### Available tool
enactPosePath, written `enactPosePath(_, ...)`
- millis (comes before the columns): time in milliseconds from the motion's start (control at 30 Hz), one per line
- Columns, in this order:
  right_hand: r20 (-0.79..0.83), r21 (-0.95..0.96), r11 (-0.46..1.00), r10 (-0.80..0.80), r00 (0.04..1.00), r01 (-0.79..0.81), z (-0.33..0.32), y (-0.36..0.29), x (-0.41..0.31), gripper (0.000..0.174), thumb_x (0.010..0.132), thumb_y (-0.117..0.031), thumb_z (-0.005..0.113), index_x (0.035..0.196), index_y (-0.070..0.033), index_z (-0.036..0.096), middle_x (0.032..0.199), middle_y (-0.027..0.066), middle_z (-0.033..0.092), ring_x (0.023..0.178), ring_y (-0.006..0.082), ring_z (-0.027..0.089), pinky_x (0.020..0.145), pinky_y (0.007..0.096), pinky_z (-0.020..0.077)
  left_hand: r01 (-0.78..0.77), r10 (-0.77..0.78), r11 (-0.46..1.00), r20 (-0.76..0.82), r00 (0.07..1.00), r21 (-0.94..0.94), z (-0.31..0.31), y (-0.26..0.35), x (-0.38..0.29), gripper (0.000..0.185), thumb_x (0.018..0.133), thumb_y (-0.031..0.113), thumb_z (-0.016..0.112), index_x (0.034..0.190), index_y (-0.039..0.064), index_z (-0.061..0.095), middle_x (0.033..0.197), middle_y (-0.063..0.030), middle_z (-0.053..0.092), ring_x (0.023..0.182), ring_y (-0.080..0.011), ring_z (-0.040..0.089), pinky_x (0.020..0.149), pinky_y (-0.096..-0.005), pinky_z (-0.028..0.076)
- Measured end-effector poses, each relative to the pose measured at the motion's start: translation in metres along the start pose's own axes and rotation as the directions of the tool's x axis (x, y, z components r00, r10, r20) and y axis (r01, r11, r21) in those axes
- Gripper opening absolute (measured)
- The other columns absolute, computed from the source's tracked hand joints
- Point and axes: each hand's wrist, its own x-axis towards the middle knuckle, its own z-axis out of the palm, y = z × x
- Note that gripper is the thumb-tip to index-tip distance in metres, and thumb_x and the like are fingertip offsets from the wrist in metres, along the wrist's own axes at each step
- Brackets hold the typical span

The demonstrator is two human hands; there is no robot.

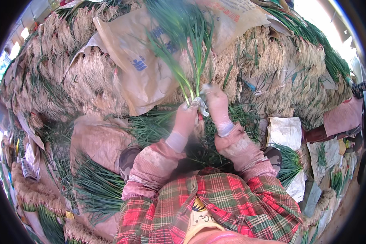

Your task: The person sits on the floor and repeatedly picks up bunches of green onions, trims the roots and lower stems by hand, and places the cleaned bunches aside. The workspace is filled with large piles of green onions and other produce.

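Note:
My left hand (pixel 184 117), with whitish wrapping on its fingertips, grips a few green onion stalks (pixel 187 88). Their long leaves fan upward from the fingers, and a reddish base with pale roots (pixel 200 123) hangs below. Close on the other side of the stalks is my right hand (pixel 217 100), its fingers bent and blurred by motion. Whether it pinches a stalk is unclear. Whitish wrapping also covers its fingertips. Beneath both hands, loose green leaves (pixel 154 125) lie in a heap between my knees.
A large pile of rooted green onions (pixel 88 79) rises in front, partly under a translucent plastic sack (pixel 140 88) bearing print. Trimmed bundles lie at left (pixel 99 186) and right (pixel 288 163). A brown sheet (pixel 97 143) lies by my left knee. Another person's leg (pixel 343 117) shows at far right.

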Motion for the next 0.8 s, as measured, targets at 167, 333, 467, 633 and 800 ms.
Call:
enactPosePath(167, 0.333, -0.066, 0.951, 0.308, 0.891, -0.304, -0.017, -0.031, 0.038, 0.022, 0.098, -0.017, 0.049, 0.109, -0.005, 0.063, 0.084, 0.0080, 0.064, 0.065, 0.0172, 0.060, 0.059, 0.0311, 0.0492, -0.317, 0.317, 0.947, 0.009, 0.948, 0.045, 0.001, 0.050, -0.016, 0.028, 0.103, 0.025, 0.049, 0.093, 0.003, 0.061, 0.075, -0.0063, 0.066, 0.055, -0.0083, 0.054, 0.048, -0.0215, 0.041)
enactPosePath(333, 0.593, -0.581, 0.804, 0.308, 0.744, 0.130, -0.017, -0.030, 0.092, 0.056, 0.092, -0.054, 0.053, 0.121, -0.008, 0.063, 0.096, 0.0144, 0.071, 0.086, 0.0284, 0.070, 0.088, 0.0402, 0.0514, -0.397, 0.393, 0.905, 0.056, 0.918, 0.155, -0.031, 0.088, 0.003, 0.035, 0.105, 0.027, 0.039, 0.113, 0.003, 0.063, 0.087, -0.0040, 0.068, 0.051, -0.0034, 0.048, 0.041, -0.0166, 0.032)
enactPosePath(467, 0.283, -0.566, 0.806, -0.007, 0.959, 0.173, 0.018, -0.049, 0.161, 0.052, 0.092, -0.052, 0.053, 0.113, -0.007, 0.067, 0.104, 0.0161, 0.070, 0.103, 0.0349, 0.065, 0.090, 0.0420, 0.0496, -0.135, 0.120, 0.984, -0.119, 0.986, -0.120, -0.043, 0.058, 0.024, 0.033, 0.105, 0.026, 0.041, 0.120, 0.005, 0.062, 0.069, 0.0021, 0.056, 0.048, -0.0045, 0.042, 0.041, -0.0191, 0.030)
enactPosePath(633, 0.276, -0.803, 0.588, 0.222, 0.935, 0.098, 0.042, -0.016, 0.203, 0.054, 0.095, -0.053, 0.045, 0.107, -0.007, 0.069, 0.100, 0.0171, 0.071, 0.099, 0.0361, 0.066, 0.089, 0.0446, 0.0492, -0.065, 0.063, 0.980, -0.017, 0.998, -0.186, -0.054, 0.042, 0.040, 0.035, 0.102, 0.025, 0.047, 0.127, 0.007, 0.062, 0.060, 0.0042, 0.045, 0.045, -0.0053, 0.037, 0.040, -0.0215, 0.030)
enactPosePath(800, 0.124, -0.744, 0.667, 0.093, 0.988, 0.031, -0.012, -0.021, 0.167, 0.048, 0.096, -0.050, 0.045, 0.105, -0.010, 0.071, 0.092, 0.0188, 0.070, 0.089, 0.0358, 0.067, 0.082, 0.0453, 0.0509, -0.133, 0.134, 0.988, -0.010, 0.991, 0.080, -0.066, 0.038, 0.040, 0.032, 0.100, 0.025, 0.052, 0.125, 0.009, 0.065, 0.061, 0.0033, 0.048, 0.045, -0.0053, 0.038, 0.040, -0.0204, 0.033)
